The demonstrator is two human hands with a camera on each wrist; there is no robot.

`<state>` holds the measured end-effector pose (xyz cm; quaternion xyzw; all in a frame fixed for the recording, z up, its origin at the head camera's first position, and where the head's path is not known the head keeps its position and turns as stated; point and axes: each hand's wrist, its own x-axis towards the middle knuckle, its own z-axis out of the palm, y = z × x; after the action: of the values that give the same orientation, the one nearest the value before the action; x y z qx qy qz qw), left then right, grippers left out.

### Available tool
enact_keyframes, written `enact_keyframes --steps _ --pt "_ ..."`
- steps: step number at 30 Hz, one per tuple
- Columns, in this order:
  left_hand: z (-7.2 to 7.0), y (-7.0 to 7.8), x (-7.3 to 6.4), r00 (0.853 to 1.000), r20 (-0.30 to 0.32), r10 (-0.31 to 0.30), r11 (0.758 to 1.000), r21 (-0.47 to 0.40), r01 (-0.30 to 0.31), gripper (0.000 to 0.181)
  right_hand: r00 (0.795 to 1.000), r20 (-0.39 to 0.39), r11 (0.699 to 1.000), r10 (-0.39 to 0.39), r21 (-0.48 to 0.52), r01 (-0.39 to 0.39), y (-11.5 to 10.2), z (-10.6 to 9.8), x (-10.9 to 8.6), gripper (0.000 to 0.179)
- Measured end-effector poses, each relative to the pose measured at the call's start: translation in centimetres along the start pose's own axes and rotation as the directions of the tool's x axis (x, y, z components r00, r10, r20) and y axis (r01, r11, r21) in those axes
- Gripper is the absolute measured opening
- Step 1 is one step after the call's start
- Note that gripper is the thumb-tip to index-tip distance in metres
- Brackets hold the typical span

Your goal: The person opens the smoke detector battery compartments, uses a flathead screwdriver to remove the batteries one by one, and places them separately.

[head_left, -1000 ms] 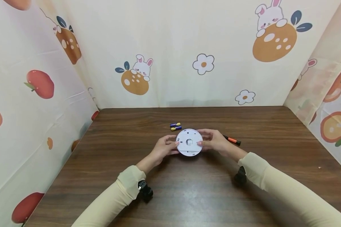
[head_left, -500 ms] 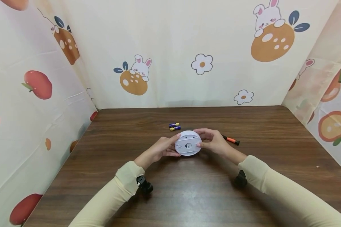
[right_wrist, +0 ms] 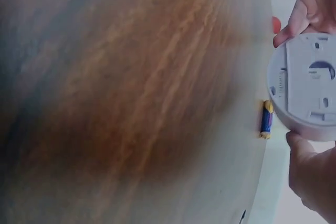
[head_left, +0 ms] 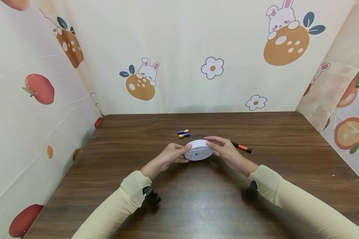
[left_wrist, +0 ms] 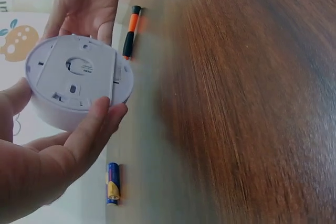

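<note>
Both hands hold a round white smoke detector [head_left: 198, 154] above the middle of the table, its rim tipped upward and its slotted back facing the person. My left hand [head_left: 171, 155] grips its left side, thumb on the upper rim and fingers behind and below. On the opposite side my right hand [head_left: 228, 152] grips the edge, thumb on top. In the left wrist view the detector's back [left_wrist: 73, 72] shows a flat plate with a round hole and small slots. The right wrist view shows the same plate [right_wrist: 302, 93], cut off by the frame edge.
Two blue and yellow batteries [head_left: 183, 135] lie side by side behind the detector. A black and orange screwdriver [head_left: 242, 147] lies beyond the right hand. The brown wooden table [head_left: 197, 199] is bordered by printed curtains [head_left: 185, 86] at the back and both sides.
The detector has tilted, so its back now looks narrow and its side wall shows. My right thumb has moved from its back up to the rim. Batteries and screwdriver have stayed put.
</note>
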<state>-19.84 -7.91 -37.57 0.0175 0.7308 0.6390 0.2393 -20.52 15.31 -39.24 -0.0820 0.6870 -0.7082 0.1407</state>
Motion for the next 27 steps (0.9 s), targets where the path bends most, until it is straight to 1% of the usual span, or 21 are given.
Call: enact_keyframes --steps 3,7,10,12,14,17,19,21,22,23,27 --pt "-0.1 -0.1 0.0 1.000 0.004 0.022 1.000 0.012 -0.022 0.046 0.998 0.023 0.998 0.063 -0.017 -0.062 -0.1 -0.1 0.2 0.058" --pt "-0.2 -0.1 -0.1 0.999 -0.003 0.048 0.999 0.000 -0.048 0.044 0.989 0.075 0.992 0.124 -0.030 -0.122 -0.1 -0.5 0.3 0.065" --pt "-0.3 -0.1 -0.1 0.996 -0.008 0.087 0.996 0.001 -0.087 0.044 0.983 0.115 0.990 0.142 -0.035 -0.139 -0.1 -0.8 0.5 0.066" --pt "-0.4 -0.1 -0.2 0.992 -0.007 0.123 0.992 0.013 -0.123 0.046 0.981 0.130 0.989 0.144 -0.060 -0.137 0.0 -1.0 0.6 0.066" --pt "-0.5 -0.1 -0.3 0.989 -0.008 0.148 0.989 0.029 -0.147 0.047 0.981 0.135 0.986 0.136 -0.118 -0.121 0.0 -1.2 0.7 0.066" --pt "-0.6 0.0 -0.3 0.985 -0.024 0.172 0.982 0.088 -0.169 0.051 0.985 0.141 0.970 0.096 -0.233 -0.062 0.0 -1.4 0.7 0.065" --pt "-0.7 -0.1 -0.2 0.982 -0.028 0.187 0.975 0.124 -0.182 0.053 0.986 0.150 0.961 0.066 -0.276 -0.022 0.0 -1.6 0.7 0.064" --pt "-0.8 -0.2 -0.1 0.978 -0.029 0.205 0.967 0.162 -0.197 0.055 0.985 0.167 0.960 0.041 -0.279 0.008 0.1 -1.7 0.8 0.065" --pt "-0.8 -0.2 0.0 0.977 -0.027 0.214 0.963 0.172 -0.206 0.055 0.985 0.171 0.961 0.034 -0.277 0.015 0.1 -1.7 0.8 0.066" --pt "-0.8 0.0 -0.2 0.975 -0.021 0.219 0.961 0.179 -0.212 0.055 0.984 0.179 0.963 0.026 -0.267 0.023 0.1 -1.7 0.8 0.067" --pt "-0.9 -0.2 0.2 0.966 -0.004 0.260 0.945 0.208 -0.254 0.057 0.980 0.199 0.964 -0.003 -0.260 0.056 0.4 -1.7 0.9 0.071"
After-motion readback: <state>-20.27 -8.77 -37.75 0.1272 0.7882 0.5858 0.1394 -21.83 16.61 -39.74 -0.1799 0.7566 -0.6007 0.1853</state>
